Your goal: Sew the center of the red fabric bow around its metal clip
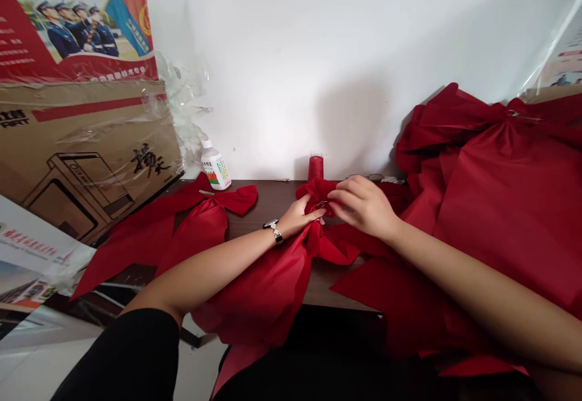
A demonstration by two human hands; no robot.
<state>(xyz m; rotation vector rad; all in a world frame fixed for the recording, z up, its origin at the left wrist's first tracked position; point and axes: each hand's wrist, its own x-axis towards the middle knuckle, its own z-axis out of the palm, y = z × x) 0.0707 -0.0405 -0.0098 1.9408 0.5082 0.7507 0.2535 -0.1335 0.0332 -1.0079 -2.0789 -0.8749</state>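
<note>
My left hand, with a watch at its wrist, grips the gathered middle of a red fabric bow. The bow's long tails hang down over the table's front edge towards my lap. A small metal pin shows at the knot, by my left thumb. Just to the right of that pin, my right hand has its thumb and fingertips pinched together close to the fabric. Whatever sits between those fingertips is too small to make out. Behind the bow stands a spool of red thread with several needles in its top.
Another red bow with a pin lies on the table at left. Beyond it stands a white bottle. A cardboard box borders the left side. Red bows are heaped in a large pile on the right.
</note>
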